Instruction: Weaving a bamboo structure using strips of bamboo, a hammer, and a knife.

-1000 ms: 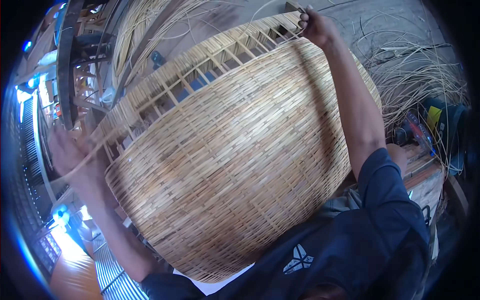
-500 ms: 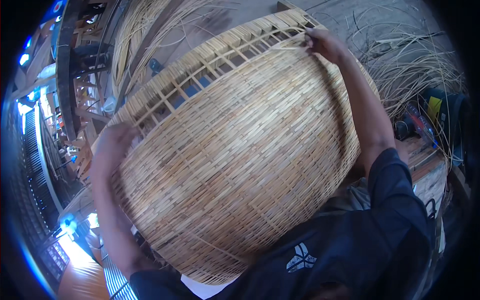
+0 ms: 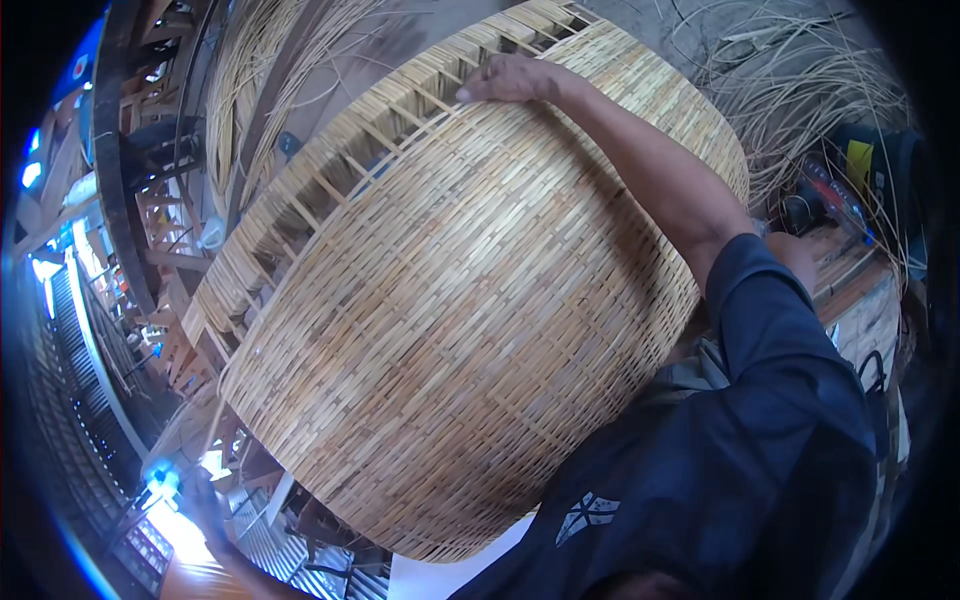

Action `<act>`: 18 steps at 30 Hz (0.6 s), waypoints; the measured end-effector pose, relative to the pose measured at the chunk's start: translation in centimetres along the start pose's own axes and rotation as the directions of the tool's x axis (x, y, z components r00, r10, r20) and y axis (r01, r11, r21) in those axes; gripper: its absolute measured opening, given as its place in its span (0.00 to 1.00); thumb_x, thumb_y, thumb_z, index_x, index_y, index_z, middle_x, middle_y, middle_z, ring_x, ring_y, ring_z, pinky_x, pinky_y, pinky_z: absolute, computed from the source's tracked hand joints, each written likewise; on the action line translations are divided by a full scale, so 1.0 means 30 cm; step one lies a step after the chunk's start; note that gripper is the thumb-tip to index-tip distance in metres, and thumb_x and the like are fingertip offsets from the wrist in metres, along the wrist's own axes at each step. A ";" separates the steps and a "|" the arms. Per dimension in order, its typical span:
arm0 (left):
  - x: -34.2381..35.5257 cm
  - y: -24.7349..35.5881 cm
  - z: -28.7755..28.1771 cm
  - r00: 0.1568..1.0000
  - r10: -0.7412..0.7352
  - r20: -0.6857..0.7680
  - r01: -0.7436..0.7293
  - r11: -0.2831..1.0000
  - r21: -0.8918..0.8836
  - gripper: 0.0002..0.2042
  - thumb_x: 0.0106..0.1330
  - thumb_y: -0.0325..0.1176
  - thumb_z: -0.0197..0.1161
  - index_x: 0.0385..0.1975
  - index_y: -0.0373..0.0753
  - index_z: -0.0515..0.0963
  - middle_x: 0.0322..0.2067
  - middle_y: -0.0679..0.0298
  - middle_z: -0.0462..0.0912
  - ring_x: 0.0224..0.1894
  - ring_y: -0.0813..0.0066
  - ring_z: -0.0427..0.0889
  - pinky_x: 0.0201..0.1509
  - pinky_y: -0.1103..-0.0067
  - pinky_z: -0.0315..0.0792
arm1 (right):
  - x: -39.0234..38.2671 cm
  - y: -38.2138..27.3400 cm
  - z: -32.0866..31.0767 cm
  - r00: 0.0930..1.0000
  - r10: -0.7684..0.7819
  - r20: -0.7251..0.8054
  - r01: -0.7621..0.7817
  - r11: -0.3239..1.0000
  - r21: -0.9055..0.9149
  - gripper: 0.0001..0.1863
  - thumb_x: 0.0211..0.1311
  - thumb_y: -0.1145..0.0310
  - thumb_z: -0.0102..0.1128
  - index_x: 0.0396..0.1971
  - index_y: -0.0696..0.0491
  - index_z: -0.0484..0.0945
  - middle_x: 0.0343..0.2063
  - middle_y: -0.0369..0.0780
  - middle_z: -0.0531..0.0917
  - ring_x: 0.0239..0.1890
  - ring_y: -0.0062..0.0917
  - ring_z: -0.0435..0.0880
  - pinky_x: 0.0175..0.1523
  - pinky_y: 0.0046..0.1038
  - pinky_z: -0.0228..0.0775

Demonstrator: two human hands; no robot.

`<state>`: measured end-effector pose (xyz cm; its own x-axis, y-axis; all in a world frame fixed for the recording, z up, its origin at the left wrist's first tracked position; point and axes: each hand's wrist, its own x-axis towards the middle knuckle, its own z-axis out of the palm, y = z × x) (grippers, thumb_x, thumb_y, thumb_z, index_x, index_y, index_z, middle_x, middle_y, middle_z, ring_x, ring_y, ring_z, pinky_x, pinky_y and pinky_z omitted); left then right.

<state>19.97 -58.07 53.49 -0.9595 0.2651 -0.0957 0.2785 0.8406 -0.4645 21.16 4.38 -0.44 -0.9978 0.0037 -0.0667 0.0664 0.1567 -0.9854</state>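
A large curved panel of woven rattan [image 3: 480, 300] fills the middle, its weave tight except for a gap along the far left side. There, bare stakes run to a thick wrapped rim [image 3: 330, 150]. My right hand [image 3: 508, 80] rests at the far edge of the weave, its fingers bent and pressed down on the pale strand lying along that edge. Off the panel's left corner, my left hand [image 3: 203, 508] is smeared by motion. A rattan strand [image 3: 214, 425] runs from that corner down to it, and the fingers seem closed on it.
Loose rattan strands [image 3: 800, 90] lie tangled at the far right, and a long bundle of strands [image 3: 250, 90] lies at the far left. A dark case with a yellow patch [image 3: 860, 165] stands at the right. Wooden frame parts [image 3: 125, 170] crowd the left.
My right hand has moved leftward along the edge of the weave. My left hand has left the rim and swung down and outward with the strand. The open gap has become narrower.
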 end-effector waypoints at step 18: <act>0.179 0.805 0.128 0.994 0.004 -0.113 -0.032 0.971 -0.239 0.23 0.63 0.39 0.56 0.54 0.32 0.69 0.52 0.50 0.72 0.54 0.57 0.72 0.59 0.70 0.63 | -0.158 -0.203 0.248 0.991 -0.082 -0.103 0.020 0.866 -0.500 0.32 0.60 0.37 0.43 0.60 0.39 0.66 0.65 0.41 0.58 0.69 0.41 0.48 0.71 0.45 0.37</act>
<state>21.39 -38.18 38.37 -0.9472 0.3205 0.0024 0.3108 0.9203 -0.2375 25.53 -3.94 4.71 -0.9952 0.0924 0.0308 0.0344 0.6294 -0.7763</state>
